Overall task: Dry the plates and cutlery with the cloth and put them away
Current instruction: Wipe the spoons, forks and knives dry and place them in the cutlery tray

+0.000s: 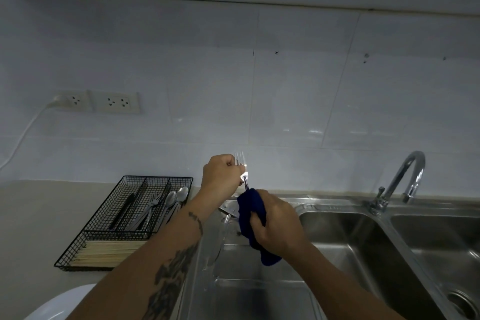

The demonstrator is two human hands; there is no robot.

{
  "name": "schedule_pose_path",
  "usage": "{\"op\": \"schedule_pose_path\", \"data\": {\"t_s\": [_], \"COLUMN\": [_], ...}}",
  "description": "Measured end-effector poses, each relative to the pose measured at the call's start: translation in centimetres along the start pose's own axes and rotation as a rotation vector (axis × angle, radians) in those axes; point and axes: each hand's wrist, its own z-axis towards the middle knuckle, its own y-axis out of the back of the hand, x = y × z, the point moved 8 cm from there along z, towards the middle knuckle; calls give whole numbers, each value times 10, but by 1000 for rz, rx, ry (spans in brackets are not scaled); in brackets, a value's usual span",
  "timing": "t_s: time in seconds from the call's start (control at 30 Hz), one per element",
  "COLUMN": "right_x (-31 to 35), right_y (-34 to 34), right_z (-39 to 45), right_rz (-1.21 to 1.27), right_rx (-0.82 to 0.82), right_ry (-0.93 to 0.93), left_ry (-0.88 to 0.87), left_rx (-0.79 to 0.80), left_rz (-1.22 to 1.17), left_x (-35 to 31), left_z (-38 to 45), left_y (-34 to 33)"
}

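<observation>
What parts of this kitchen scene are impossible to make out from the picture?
Head view only:
- Fork handle: wrapped inside the blue cloth gripped by the right hand; its neck sits behind the left hand.
- White plate: cut off by the bottom edge, partly behind the left forearm.
- Utensil on the draining board: hidden by hands and cloth.

Dim, bluish, slightly soft picture; bright glare on the fork [241, 166]; wide-angle lens bends the edges.

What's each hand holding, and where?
Left hand grips the fork near its head; right hand grips the cloth wrapped round the fork's handle.
</observation>
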Motion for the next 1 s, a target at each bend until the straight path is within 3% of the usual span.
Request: {"op": "schedule_pose_path", "data": {"t_s": [0.13,0.23,0.4,0.6,0.8,1.0], "right_x": [-8,-2,7,-7,1,-14], "right_y": [-5,-6,-12,-31,-44,-83], "right_z": [-9,0,3,-6,6,-18], "right_rz": [-77,17,75,93,222,134], "right_rx": [19,23,45,227,204,488], "right_ry": [1,-61,-120,-178,-236,-276], "left_ry": [52,31,27,87,83,186], "left_rx": [1,55,1,11,-19,-181], "left_rz": [-52,-10,-64,-160,-209,-331], "left_x": [14,22,29,52,55,104], "left_z": [-3,-7,-8,-11,-3,7], "left_y": [4,-8,-7,-2,2,48]}}
